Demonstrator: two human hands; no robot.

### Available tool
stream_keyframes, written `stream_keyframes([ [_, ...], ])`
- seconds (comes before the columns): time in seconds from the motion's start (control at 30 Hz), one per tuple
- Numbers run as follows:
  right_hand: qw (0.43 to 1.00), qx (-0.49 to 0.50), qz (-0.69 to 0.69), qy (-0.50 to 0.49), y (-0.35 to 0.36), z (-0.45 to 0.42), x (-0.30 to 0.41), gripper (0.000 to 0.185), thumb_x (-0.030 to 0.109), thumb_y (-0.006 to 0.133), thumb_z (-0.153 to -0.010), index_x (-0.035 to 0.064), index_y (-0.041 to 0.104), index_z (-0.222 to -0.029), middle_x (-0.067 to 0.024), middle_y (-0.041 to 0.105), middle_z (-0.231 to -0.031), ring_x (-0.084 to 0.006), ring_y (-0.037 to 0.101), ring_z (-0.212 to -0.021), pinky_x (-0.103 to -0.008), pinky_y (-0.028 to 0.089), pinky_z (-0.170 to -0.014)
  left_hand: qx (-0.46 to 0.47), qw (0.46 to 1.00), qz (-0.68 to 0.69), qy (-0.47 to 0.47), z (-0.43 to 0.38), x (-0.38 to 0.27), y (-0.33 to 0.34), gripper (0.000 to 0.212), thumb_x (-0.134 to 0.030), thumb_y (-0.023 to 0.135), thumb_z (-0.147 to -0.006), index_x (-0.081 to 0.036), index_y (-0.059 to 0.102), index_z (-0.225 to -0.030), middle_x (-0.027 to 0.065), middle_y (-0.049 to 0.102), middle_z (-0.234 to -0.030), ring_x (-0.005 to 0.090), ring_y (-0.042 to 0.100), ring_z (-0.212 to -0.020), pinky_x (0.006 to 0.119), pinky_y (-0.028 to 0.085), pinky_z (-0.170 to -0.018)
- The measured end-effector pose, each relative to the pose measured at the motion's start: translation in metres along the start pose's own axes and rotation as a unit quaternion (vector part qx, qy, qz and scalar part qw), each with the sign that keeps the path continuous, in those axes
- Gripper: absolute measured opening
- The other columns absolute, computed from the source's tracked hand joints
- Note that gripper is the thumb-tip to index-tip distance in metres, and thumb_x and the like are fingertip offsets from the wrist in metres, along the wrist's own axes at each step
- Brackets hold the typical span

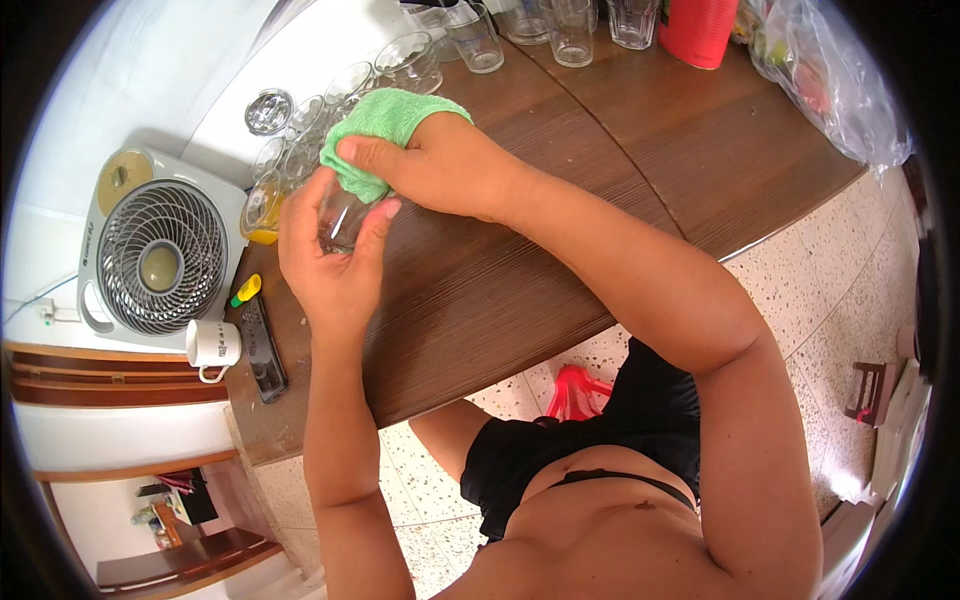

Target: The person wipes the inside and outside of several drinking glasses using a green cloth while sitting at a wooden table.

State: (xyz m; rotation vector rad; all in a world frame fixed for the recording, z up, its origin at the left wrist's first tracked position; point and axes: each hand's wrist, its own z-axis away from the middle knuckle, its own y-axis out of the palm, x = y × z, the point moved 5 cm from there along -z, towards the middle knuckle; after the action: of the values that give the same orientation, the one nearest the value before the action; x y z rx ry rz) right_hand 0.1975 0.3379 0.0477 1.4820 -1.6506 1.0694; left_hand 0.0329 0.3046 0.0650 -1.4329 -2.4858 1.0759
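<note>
My left hand [330, 262] grips a clear drinking glass [343, 221] from below, thumb on one side and fingers on the other, above the dark wooden table [480, 300]. Its rim end is partly covered by a green terry cloth [379, 124]. My right hand [420, 161] holds this cloth, thumb on top, pressed against the upper part of the glass; its other fingers are hidden in or behind the cloth. Just beyond both hands stand several clear glasses and glass bowls [409, 64], partly hidden by the cloth.
A box fan [161, 255], a white mug [213, 345], a phone [264, 352] and a yellow marker [247, 289] line the left end. Along the far edge are several tumblers [568, 34], a red canister [697, 30] and a clear plastic bag [825, 82]. A yellow-based container [262, 210] sits near the fan.
</note>
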Motion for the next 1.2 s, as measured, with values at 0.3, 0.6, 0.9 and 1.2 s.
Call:
stream_keyframes([
  [0.3, 0.993, 0.042, -0.053, -0.093, -0.010, 0.007, 0.026, 0.048, 0.048, 0.059, -0.103, 0.0041, 0.074, -0.114, -0.0231, 0.075, -0.103, -0.0380, 0.071, -0.104, -0.0442, 0.054, -0.091, 0.109, 0.647, 0.579, -0.484, 0.013, 0.027, 0.012, 0.072, -0.073, 0.041, -0.103, -0.007, 0.062, -0.120, 0.0099, 0.069, -0.081, 0.0163, 0.052, -0.048, 0.026, 0.031, -0.037],
  [0.6, 0.995, 0.062, 0.030, -0.079, -0.004, 0.000, 0.011, 0.044, 0.044, 0.053, -0.108, 0.0051, 0.071, -0.116, -0.0204, 0.074, -0.098, -0.0367, 0.072, -0.088, -0.0447, 0.056, -0.084, 0.032, 0.865, 0.327, -0.378, 0.009, 0.023, 0.011, 0.054, -0.037, 0.070, -0.102, -0.004, 0.055, -0.142, 0.0058, 0.067, -0.084, 0.0094, 0.055, -0.057, 0.021, 0.038, -0.046],
  [0.9, 0.991, 0.049, -0.108, 0.060, -0.001, -0.005, -0.005, 0.037, 0.039, 0.058, -0.107, 0.0054, 0.069, -0.118, -0.0103, 0.072, -0.090, -0.0182, 0.069, -0.072, -0.0350, 0.058, -0.069, -0.007, 0.992, 0.112, -0.065, 0.000, -0.001, 0.001, 0.060, -0.007, 0.084, -0.087, 0.001, 0.058, -0.141, 0.0140, 0.067, -0.117, 0.0233, 0.068, -0.090, 0.035, 0.057, -0.078],
  [1.2, 0.990, 0.045, 0.006, -0.133, 0.001, 0.009, 0.020, 0.044, 0.047, 0.056, -0.107, 0.0081, 0.065, -0.123, -0.0145, 0.076, -0.093, -0.0252, 0.078, -0.073, -0.0358, 0.059, -0.071, 0.156, 0.643, 0.571, -0.486, 0.016, 0.029, 0.011, 0.064, -0.065, 0.045, -0.106, -0.008, 0.062, -0.129, 0.0147, 0.073, -0.098, 0.0175, 0.061, -0.060, 0.030, 0.047, -0.049],
])
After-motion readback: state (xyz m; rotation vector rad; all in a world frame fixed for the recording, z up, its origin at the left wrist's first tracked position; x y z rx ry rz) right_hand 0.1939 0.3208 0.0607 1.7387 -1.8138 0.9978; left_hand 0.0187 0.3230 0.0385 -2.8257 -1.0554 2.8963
